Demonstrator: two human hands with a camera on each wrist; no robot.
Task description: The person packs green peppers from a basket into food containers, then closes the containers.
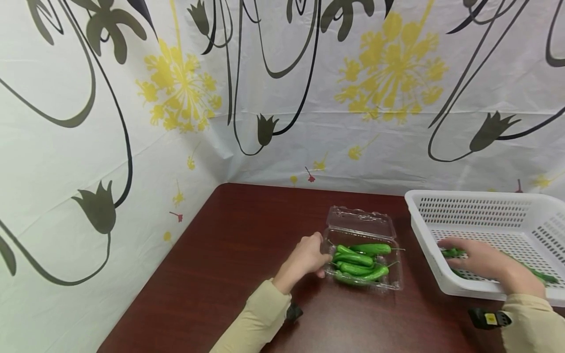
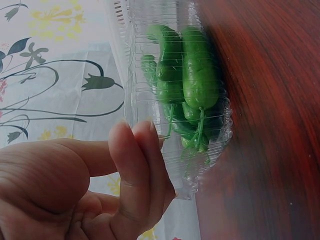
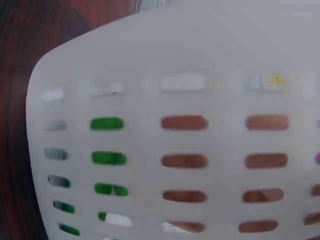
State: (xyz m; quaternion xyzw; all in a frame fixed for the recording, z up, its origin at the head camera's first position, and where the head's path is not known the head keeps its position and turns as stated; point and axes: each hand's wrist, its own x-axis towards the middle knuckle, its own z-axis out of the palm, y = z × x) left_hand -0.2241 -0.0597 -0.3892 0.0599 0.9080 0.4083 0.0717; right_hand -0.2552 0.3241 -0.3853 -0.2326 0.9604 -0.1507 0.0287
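Observation:
A clear plastic clamshell box (image 1: pixel 359 225) stands on the table with its lid folded back. Several green chili peppers (image 1: pixel 355 258) lie inside it, seen through the clear wall in the left wrist view. My left hand (image 1: pixel 304 257) pinches the box's left edge between thumb and fingers (image 2: pixel 131 165). On the right, my right hand (image 1: pixel 478 257) reaches down into a white slotted basket (image 1: pixel 419 235). A green pepper (image 1: pixel 453 252) shows between its thumb and fingers. In the right wrist view the basket wall (image 3: pixel 140 60) mostly hides this hand.
More green peppers (image 1: pixel 545 275) lie on the basket floor, partly behind the right hand and wrist. The dark red wooden table (image 1: pixel 247 225) extends left of the box. A flower-patterned white sheet (image 1: pixel 309 113) hangs behind and along the left side.

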